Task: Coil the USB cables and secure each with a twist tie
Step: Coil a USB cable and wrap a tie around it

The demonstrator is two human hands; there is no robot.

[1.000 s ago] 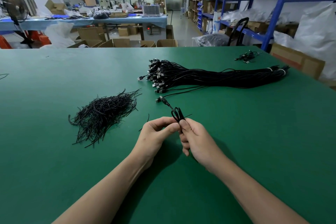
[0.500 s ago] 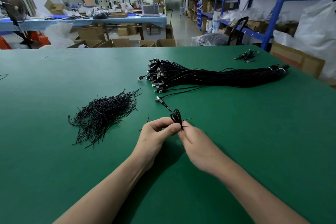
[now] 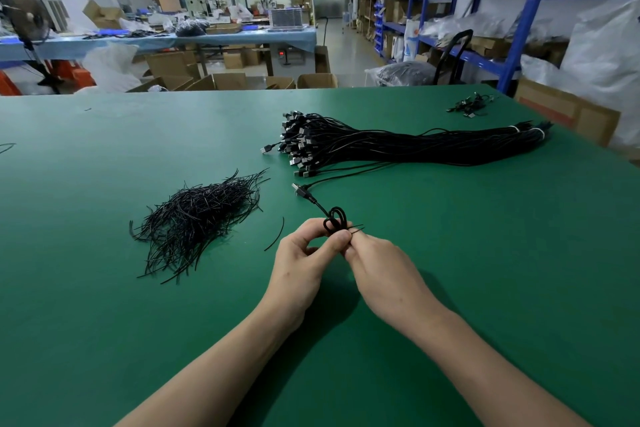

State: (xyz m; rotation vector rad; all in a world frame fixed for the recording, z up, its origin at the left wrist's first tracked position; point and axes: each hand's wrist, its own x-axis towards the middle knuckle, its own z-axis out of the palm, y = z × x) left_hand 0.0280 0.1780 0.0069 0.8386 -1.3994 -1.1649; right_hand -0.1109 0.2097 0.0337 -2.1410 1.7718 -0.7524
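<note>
Head view: pinched small coiled black USB cable [image 3: 335, 218] with left hand [image 3: 298, 263] and right hand [image 3: 384, 270], right of black wire twist-tie pile [image 3: 197, 218].

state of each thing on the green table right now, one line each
USB cable, coiled small, gripped by left hand
twist tie, round the coil, ends free, pinched by right hand
pile of twist ties, loose, lying flat
bundle of USB cables, uncoiled, tied at far end
stray twist tie, lying alone
</note>
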